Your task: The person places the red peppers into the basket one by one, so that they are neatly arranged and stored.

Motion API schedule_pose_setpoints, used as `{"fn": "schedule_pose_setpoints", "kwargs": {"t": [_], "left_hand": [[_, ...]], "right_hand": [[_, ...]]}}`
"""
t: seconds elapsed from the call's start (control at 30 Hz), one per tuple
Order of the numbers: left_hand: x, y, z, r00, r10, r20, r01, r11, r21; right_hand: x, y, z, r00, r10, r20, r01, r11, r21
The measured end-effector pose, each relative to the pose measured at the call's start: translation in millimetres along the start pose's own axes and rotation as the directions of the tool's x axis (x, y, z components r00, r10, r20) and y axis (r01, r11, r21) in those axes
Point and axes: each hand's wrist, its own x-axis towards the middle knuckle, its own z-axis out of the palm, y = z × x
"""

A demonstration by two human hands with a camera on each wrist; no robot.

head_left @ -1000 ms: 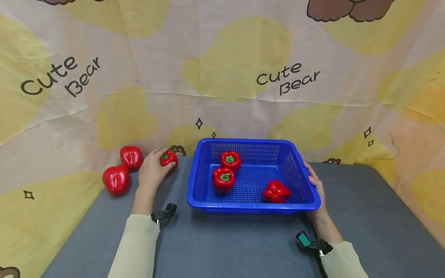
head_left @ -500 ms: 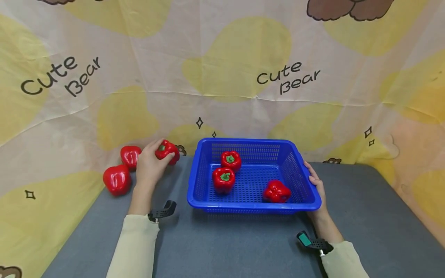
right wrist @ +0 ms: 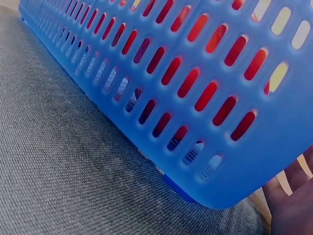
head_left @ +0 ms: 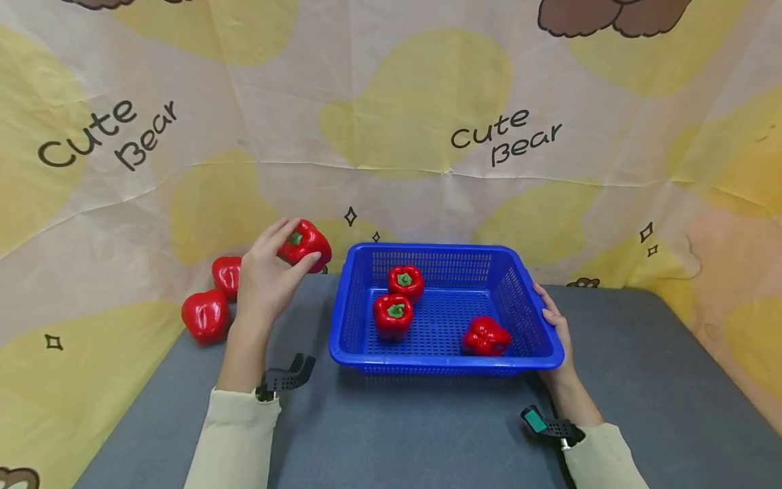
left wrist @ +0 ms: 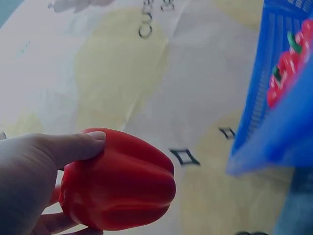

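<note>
My left hand (head_left: 265, 282) grips a red bell pepper (head_left: 313, 244) between thumb and fingers, raised above the table's far edge and left of the blue basket (head_left: 440, 363). Close up in the left wrist view, the thumb lies across the top of this glossy bell pepper (left wrist: 122, 181). My right hand (head_left: 561, 346) holds the basket's right side at the rim, part of it hidden beneath that rim. Inside the basket, two red peppers stand at the left, one pepper (head_left: 406, 282) behind another pepper (head_left: 393, 317). A third pepper (head_left: 486, 336) lies toward the front right.
Two more red peppers rest on the grey table (head_left: 415, 428) at the left, a nearer pepper (head_left: 206, 317) and a farther pepper (head_left: 226, 275) partly behind my left hand. A patterned cloth (head_left: 391, 102) hangs behind the table.
My left hand has lifted the bell pepper from the table's far left, moving it up and slightly right. The right hand, the basket and the other peppers stay put.
</note>
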Motion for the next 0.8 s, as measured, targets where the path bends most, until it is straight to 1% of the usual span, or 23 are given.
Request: {"fn": "schedule_pose_setpoints", "kwargs": {"t": [0.1, 0.17, 0.27, 0.33, 0.43, 0.6, 0.73, 0.8], "left_hand": [[-2.6, 11.3, 0.1, 0.998, 0.057, -0.012, -0.058, 0.998, -0.025], [-4.2, 18.7, 3.7, 0.995, 0.097, -0.011, -0.097, 0.994, -0.057], [-6.5, 28.0, 14.2, 0.988, 0.156, -0.003, -0.156, 0.983, -0.094], [-8.5, 34.4, 22.2, 0.982, 0.189, 0.016, -0.186, 0.976, -0.112], [-12.4, 42.0, 32.9, 0.971, 0.232, 0.053, -0.225, 0.968, -0.107], [-20.3, 50.7, 44.0, 0.958, 0.267, 0.102, -0.257, 0.961, -0.099], [-25.7, 55.9, 53.9, 0.942, 0.304, 0.142, -0.287, 0.949, -0.128], [-28.2, 57.8, 59.0, 0.933, 0.319, 0.168, -0.298, 0.945, -0.135]], "right_hand": [[0.3, -0.7, -0.1, 1.000, -0.006, 0.005, 0.006, 1.000, 0.014], [0.5, -1.1, -0.1, 1.000, -0.008, 0.004, 0.008, 1.000, 0.021], [0.3, -1.3, -0.3, 1.000, -0.005, 0.003, 0.005, 0.999, 0.041], [0.0, -1.2, -0.4, 1.000, -0.003, 0.003, 0.003, 0.999, 0.050], [-0.4, -0.8, -0.5, 1.000, -0.002, 0.002, 0.002, 0.999, 0.046], [0.7, -0.6, -0.4, 1.000, -0.010, 0.015, 0.010, 0.999, 0.053], [0.3, 0.6, -1.6, 0.999, -0.023, 0.030, 0.019, 0.994, 0.107], [0.4, 1.3, -2.3, 0.999, -0.029, 0.033, 0.026, 0.995, 0.098]]}}
